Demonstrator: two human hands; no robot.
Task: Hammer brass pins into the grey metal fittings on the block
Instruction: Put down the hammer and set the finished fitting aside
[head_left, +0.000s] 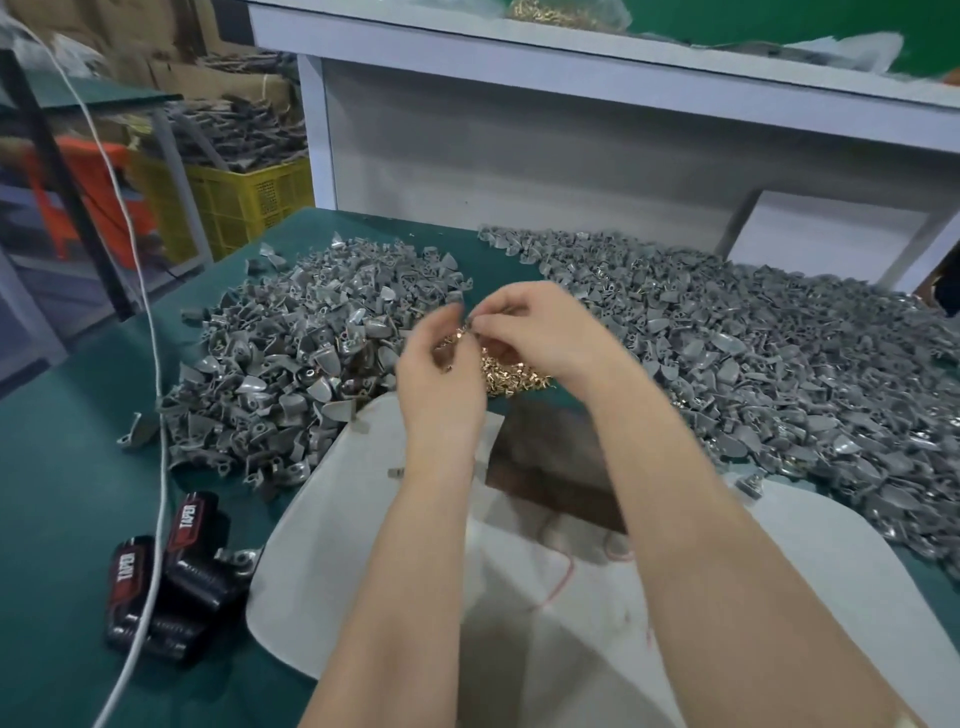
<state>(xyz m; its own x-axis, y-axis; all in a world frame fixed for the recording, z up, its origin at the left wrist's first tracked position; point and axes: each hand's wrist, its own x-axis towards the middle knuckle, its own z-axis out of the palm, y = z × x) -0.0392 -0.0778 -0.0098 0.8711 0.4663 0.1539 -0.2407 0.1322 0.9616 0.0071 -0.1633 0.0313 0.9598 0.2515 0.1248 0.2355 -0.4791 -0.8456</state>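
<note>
Both hands are up over the brass pins (511, 376), mid-table. Right hand (540, 332): thumb and forefinger pinch a small part (470, 326), too blurred to name. Left hand (441, 379): fingers curled up to the same part; cannot tell if they grip it. Grey fittings lie in a left heap (291, 364) and a right heap (753, 364), pins between. Wooden block (550, 467) sits just near of the pins, below my right wrist, beside the white cloth (353, 545).

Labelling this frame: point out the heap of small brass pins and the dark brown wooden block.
Heap of small brass pins (511, 375): head view, heap's near side.
Dark brown wooden block (550, 467): head view, its top face.
</note>
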